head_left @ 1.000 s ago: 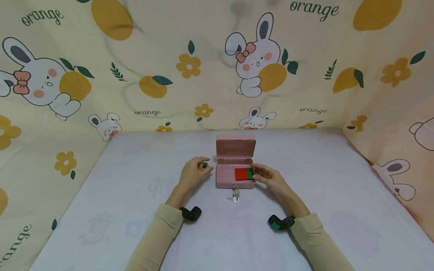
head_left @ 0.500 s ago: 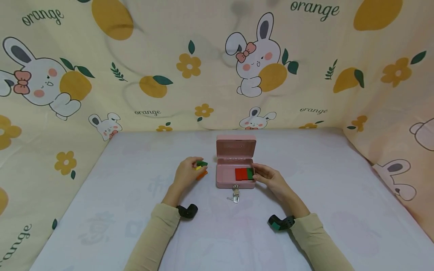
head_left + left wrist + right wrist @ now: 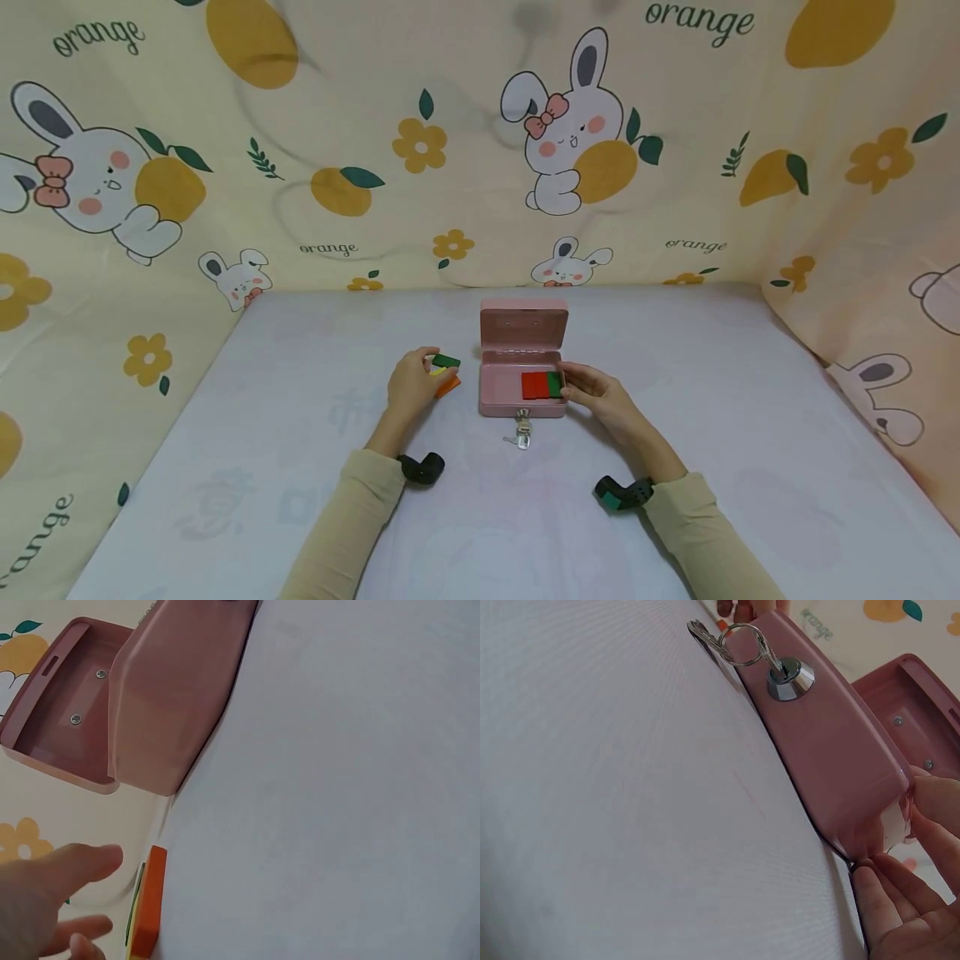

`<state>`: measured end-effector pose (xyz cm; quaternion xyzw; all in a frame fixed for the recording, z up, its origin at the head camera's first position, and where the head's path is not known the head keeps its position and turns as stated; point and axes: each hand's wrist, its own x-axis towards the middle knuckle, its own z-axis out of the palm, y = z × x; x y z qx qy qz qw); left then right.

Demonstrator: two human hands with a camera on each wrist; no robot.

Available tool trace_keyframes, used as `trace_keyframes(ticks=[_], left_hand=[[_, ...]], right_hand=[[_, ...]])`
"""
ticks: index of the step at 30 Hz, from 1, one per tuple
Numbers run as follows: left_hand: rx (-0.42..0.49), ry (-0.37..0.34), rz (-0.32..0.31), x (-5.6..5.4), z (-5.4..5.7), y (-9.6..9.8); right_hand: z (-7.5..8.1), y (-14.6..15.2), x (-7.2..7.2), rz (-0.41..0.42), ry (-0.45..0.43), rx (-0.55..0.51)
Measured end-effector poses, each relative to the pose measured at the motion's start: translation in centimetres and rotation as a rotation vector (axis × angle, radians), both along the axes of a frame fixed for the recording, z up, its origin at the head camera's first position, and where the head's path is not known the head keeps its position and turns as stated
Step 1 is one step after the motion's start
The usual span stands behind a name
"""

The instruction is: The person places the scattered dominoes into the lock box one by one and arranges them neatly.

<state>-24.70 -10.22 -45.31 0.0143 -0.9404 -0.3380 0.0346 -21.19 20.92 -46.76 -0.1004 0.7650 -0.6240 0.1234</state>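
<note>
A pink metal cash box (image 3: pixel 499 398) stands with its lid (image 3: pixel 523 327) up. Red flat blocks (image 3: pixel 535 385) and a green one (image 3: pixel 554 385) lie side by side inside. To the left of the box, my left hand (image 3: pixel 408 385) hovers at a green block (image 3: pixel 446 361), a yellow one and an orange one (image 3: pixel 448 387). Its thumb and fingers are apart, and in the left wrist view the orange block (image 3: pixel 152 892) sits on the table just beyond the fingertips. My right hand (image 3: pixel 600 396) rests its fingertips against the box's right end wall, seen closely in the right wrist view.
A lock with keys (image 3: pixel 522 427) on a ring hangs at the box's front. A white cloth covers the table (image 3: pixel 517 525), and a printed curtain (image 3: pixel 465 150) rises behind it. Dark wrist cameras (image 3: pixel 422 468) are strapped to both wrists.
My left hand has drawn back leftward from near the box, and the green, yellow and orange blocks beside it show more fully. The right hand stays at the box.
</note>
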Motion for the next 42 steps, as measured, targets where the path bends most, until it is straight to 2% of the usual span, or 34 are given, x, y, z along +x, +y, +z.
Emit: trace_keyframes(ticks=[4, 8, 19, 37, 42], left_hand=[[0.003, -0.072, 0.043, -0.03, -0.12, 0.14], [-0.002, -0.114, 0.074, -0.14, -0.30, 0.23], [-0.031, -0.126, 0.098, -0.15, -0.34, 0.41], [0.003, -0.069, -0.012, -0.43, -0.38, 0.79], [0.019, -0.066, -0.073, -0.47, -0.51, 0.85]], right_hand=[[-0.10, 0.04, -0.01, 0.002, 0.007, -0.006], [-0.16, 0.04, -0.01, 0.002, 0.011, -0.001], [-0.07, -0.10, -0.03, -0.003, 0.008, -0.005], [-0.17, 0.01, -0.13, 0.001, 0.017, -0.008], [-0.24, 0.04, -0.12, 0.002, 0.016, -0.013]])
